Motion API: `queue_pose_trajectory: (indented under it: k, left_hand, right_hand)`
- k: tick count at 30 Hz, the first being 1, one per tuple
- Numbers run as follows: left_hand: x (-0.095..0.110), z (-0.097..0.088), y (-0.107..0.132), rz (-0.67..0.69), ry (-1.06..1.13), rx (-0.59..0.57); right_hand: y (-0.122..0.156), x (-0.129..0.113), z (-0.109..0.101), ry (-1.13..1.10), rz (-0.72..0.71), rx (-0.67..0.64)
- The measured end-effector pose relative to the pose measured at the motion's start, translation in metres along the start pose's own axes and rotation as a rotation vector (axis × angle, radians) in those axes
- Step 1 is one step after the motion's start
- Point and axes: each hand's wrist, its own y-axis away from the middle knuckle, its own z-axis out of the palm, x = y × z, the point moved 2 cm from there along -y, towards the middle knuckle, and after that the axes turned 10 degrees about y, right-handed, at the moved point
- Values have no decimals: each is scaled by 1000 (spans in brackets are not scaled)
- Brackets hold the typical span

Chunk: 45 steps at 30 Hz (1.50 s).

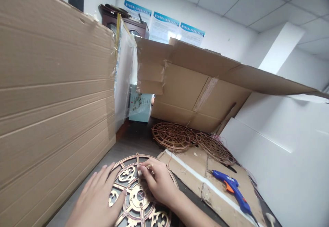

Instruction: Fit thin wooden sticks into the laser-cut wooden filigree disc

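A round, gold-coloured openwork panel (137, 204) with scrollwork and a ringed hub lies on the dark table in front of me. My left hand (99, 196) rests on its left side, fingers spread, thumb reaching towards the hub. Over the upper right part of the panel, my right hand (159, 180) is closed in a pinch near a spoke. A thin pale stick (149, 166) shows between its fingers; most of it is hidden. Thin reddish wire seems to run along the panel's rings.
A blue glue gun (230, 186) lies on a cardboard sheet (195, 179) at right. Behind are two brown openwork discs, one nearer (173, 136) and one further right (216, 148). Cardboard walls (56, 93) enclose the left and back; a light-blue box (140, 105) stands in the far corner.
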Motion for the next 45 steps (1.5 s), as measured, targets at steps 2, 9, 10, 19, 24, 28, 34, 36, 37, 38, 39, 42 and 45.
queue_pose_trajectory:
  k: [2, 9, 10, 19, 24, 28, 34, 36, 37, 38, 39, 42, 45]
  left_hand:
    - [0, 0, -1, 16, 7, 10]
    - [6, -5, -2, -3, -34, -37]
    - [7, -6, -2, -7, -44, -50]
    - [11, -9, 2, 1, -19, -33]
    - [10, -8, 1, 17, -5, 6]
    - [10, -9, -1, 16, 8, -12]
    - [7, -8, -1, 43, 96, 3]
    - [8, -8, 0, 64, 113, -9]
    - [8, -8, 1, 71, 110, -26]
    - [8, -9, 2, 71, 100, -48]
    - [9, -10, 2, 69, 87, -69]
    - [10, -12, 4, 65, 67, -100]
    - [10, -12, 6, 51, 79, -102]
  right_hand:
    - [-3, 1, -3, -12, 30, 16]
    - [-24, 12, -2, 42, 84, -4]
    - [-26, 12, 0, 48, 79, 12]
    - [-25, 9, 15, 141, 34, 27]
    - [-21, 9, 16, 132, -35, 53]
    - [-18, 5, 12, 57, -73, 66]
    - [-21, 0, 0, -98, 53, 56]
    - [-23, 0, -4, -117, 79, 6]
    - [-24, 1, -5, -119, 84, -29]
    - [-25, 2, -5, -119, 89, -63]
    - [-25, 4, -5, -123, 96, -92]
    - [-22, 8, -2, -163, 128, -140]
    - [-16, 5, 3, -188, 147, -153]
